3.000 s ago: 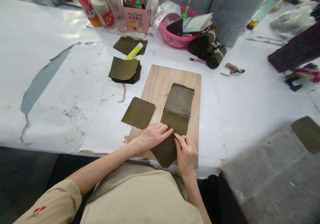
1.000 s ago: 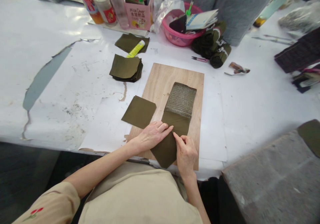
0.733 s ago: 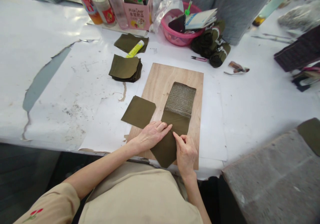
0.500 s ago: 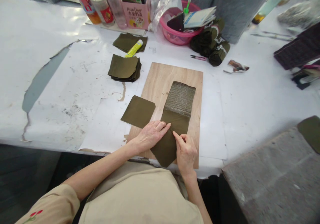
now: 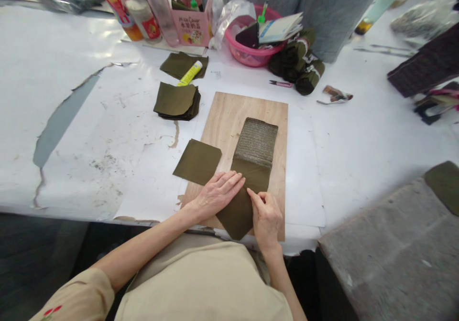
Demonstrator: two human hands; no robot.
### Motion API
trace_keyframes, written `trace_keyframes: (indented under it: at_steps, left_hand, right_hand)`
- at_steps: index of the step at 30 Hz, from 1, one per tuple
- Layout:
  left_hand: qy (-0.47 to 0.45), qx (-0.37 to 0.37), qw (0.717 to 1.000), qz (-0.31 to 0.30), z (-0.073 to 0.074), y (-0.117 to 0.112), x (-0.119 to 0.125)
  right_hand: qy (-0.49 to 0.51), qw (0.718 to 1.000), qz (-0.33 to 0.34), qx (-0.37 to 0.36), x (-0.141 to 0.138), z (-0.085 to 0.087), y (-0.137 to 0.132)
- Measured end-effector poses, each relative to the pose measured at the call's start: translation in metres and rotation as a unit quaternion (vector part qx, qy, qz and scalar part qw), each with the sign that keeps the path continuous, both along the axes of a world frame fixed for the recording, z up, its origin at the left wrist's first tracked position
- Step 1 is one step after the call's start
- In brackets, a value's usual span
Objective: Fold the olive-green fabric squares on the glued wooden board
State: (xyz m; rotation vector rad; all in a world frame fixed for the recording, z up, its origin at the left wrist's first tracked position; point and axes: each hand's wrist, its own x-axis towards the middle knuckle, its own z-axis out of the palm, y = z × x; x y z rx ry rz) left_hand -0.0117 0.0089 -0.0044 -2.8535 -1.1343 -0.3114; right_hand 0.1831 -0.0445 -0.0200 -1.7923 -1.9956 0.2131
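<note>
On a wooden board (image 5: pixel 229 120) lies a grey ribbed pad (image 5: pixel 256 142) partly covered by an olive fabric piece (image 5: pixel 238 211) that runs down past the board's near edge. My left hand (image 5: pixel 217 194) lies flat on the fabric's left edge, fingers stretched out. My right hand (image 5: pixel 266 216) rests on the fabric with its fingers curled and the index finger pressing a fold line. A loose olive fabric square (image 5: pixel 198 161) lies just left of my left hand.
A stack of olive squares (image 5: pixel 175 101) and a yellow glue stick (image 5: pixel 191 73) lie beyond the board. A pink bowl (image 5: pixel 247 56), bottles (image 5: pixel 161 5), a pink box (image 5: pixel 191 22), fabric rolls (image 5: pixel 304 70) and small scissors (image 5: pixel 280 84) stand at the back. A grey felt-covered block (image 5: pixel 390 254) sits right.
My left hand's fingers have stretched out flatter across the fabric. My right index finger has slid slightly along the fold. Everything else only shifts with the camera.
</note>
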Motion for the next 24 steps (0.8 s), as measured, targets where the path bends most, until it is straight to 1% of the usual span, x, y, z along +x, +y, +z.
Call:
trace_keyframes:
  at_steps: [2,4,8,11,17,24]
  left_hand:
    - [0.004,-0.004,0.999,-0.051,-0.001,0.002,0.000]
    - [0.014,-0.018,0.997,-0.067,-0.003,0.004,0.000]
    - [0.023,-0.032,0.997,-0.060,-0.005,0.005,0.001]
    - [0.023,-0.035,0.997,-0.058,-0.004,0.005,0.001]
    - [0.016,-0.053,0.997,-0.057,-0.001,0.004,0.000]
    - [0.019,-0.040,0.997,-0.058,0.003,0.005,0.003]
  right_hand:
    - [-0.001,1.000,-0.001,-0.001,0.000,0.000,0.000]
    - [0.012,1.000,-0.002,-0.005,0.000,0.002,0.001]
    - [0.074,0.997,0.005,-0.010,0.004,0.006,0.001]
    - [0.095,0.995,0.004,0.001,0.010,0.007,-0.001]
    - [0.079,0.997,0.005,0.007,0.017,0.003,-0.005]
    - [0.055,0.998,0.008,0.006,0.017,0.002,-0.008]
